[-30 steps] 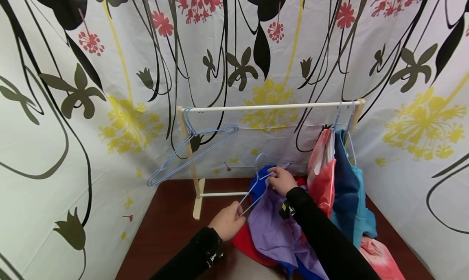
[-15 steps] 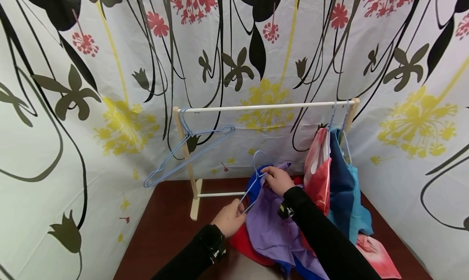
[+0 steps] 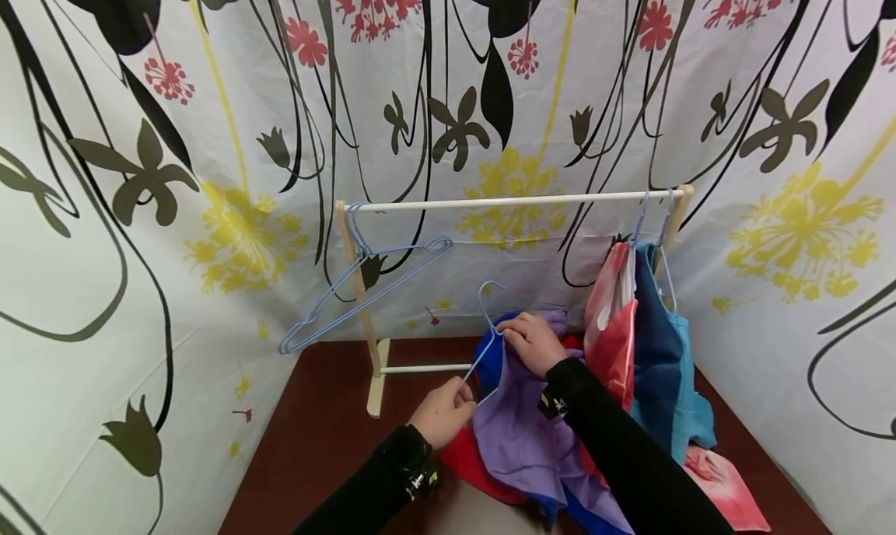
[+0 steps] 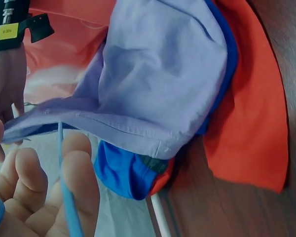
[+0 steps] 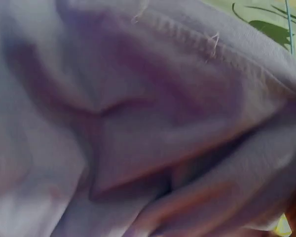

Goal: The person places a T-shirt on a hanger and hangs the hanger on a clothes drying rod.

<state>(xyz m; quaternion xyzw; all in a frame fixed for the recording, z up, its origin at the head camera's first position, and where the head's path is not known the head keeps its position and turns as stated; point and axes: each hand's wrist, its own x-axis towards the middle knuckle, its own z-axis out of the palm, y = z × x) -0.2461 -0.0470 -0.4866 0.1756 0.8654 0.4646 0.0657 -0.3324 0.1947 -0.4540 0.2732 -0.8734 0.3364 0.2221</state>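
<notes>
My left hand (image 3: 442, 417) grips the lower left end of a thin light-blue clothes hanger (image 3: 480, 358), its hook pointing up. In the left wrist view, the blue hanger bar (image 4: 70, 207) runs along a finger and meets the hem of a purple garment (image 4: 163, 74). Close to the hanger's neck, my right hand (image 3: 535, 344) pinches the edge of the purple garment (image 3: 521, 442), which drapes below the fingers. The hanger's right arm is hidden by cloth and hand. Purple cloth (image 5: 138, 113) fills most of the right wrist view.
A wooden rack with a white rail (image 3: 518, 202) stands behind. Light-blue hangers (image 3: 367, 309) hang at its left end; a red-and-white garment (image 3: 612, 333) and a blue one (image 3: 661, 372) hang right. Red cloth (image 3: 476, 465) lies under the purple garment on the brown table (image 3: 301, 449).
My right hand has shifted slightly left toward the hanger's neck, with the purple cloth. The hanger's hook has risen and tipped a little left. My left hand keeps its grip.
</notes>
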